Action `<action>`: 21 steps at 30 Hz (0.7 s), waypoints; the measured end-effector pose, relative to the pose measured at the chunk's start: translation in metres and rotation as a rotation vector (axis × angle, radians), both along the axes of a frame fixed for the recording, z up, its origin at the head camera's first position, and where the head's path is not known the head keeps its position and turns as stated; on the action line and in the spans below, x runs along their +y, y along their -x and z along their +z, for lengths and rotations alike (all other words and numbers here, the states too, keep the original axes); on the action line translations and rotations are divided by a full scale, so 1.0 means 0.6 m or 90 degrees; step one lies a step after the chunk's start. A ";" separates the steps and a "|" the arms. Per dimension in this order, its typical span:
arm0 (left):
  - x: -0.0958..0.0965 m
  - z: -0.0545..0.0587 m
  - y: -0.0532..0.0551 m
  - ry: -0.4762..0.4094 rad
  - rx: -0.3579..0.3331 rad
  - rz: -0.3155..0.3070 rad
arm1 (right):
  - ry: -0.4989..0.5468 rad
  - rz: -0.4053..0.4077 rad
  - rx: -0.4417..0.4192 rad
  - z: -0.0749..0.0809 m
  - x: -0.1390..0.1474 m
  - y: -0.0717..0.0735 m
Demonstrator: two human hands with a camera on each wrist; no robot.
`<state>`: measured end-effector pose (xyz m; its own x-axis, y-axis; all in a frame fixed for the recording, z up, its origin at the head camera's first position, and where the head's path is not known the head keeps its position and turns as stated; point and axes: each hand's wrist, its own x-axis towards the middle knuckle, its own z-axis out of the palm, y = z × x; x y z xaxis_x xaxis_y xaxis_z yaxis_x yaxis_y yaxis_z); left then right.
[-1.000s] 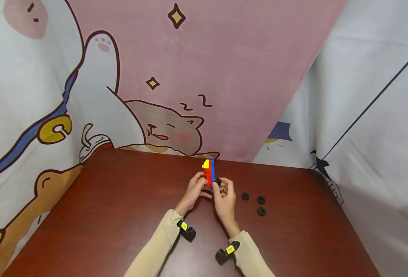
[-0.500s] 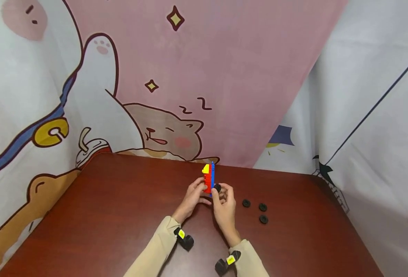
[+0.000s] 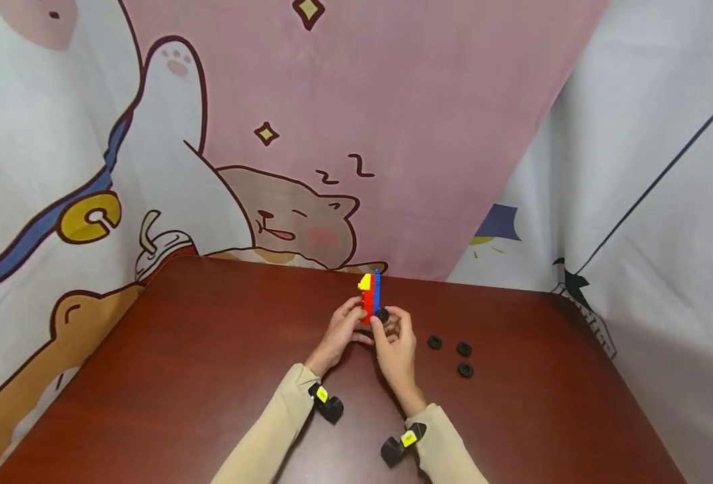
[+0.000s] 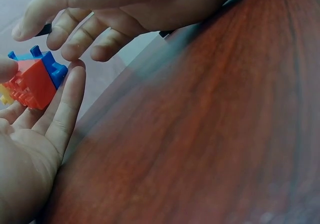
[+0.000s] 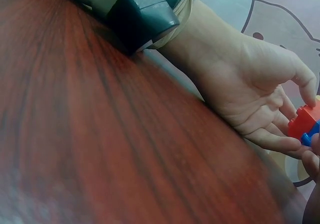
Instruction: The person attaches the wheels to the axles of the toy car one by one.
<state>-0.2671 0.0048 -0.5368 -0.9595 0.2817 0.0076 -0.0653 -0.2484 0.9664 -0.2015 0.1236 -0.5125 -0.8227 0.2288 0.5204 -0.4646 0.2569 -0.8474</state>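
A toy car body of building blocks [image 3: 367, 299], red with a yellow sloped block and a blue base, stands on end above the table. My left hand [image 3: 337, 338] grips its lower red part, the thumb on the studded side and fingers behind. My right hand [image 3: 397, 353] pinches a black toy wheel [image 3: 383, 314] right at the blue base. In the left wrist view, only a dark sliver of the wheel [image 4: 45, 30] shows beside the right thumb, and blue axle holders [image 4: 59, 72] jut from the base. The right wrist view catches the red block [image 5: 303, 123] at its edge.
Three loose black wheels [image 3: 435, 342] lie on the dark red-brown table [image 3: 211, 376] to the right of the right hand. A cartoon-printed cloth [image 3: 423, 134] hangs behind the table, and a whitish cloth [image 3: 646, 202] hangs along its right side.
The head view shifts down and then back up. Both hands keep their holds, and the wheel now overlaps the blue base slightly more, with the toy leaning a little to the right.
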 end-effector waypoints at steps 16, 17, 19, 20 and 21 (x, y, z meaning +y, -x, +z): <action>-0.001 0.002 0.004 -0.017 -0.002 0.001 | -0.022 -0.014 0.025 0.000 -0.004 0.007; -0.001 0.002 0.003 -0.018 -0.004 0.000 | -0.025 -0.016 0.023 0.000 -0.005 0.006; -0.001 0.002 0.002 -0.019 -0.008 0.000 | -0.027 -0.018 0.014 0.001 -0.005 0.005; -0.001 0.002 0.002 -0.019 -0.010 0.000 | -0.029 -0.020 0.013 0.000 -0.005 0.005; -0.001 0.003 0.001 -0.019 -0.009 -0.001 | -0.031 -0.021 0.013 0.000 -0.005 0.005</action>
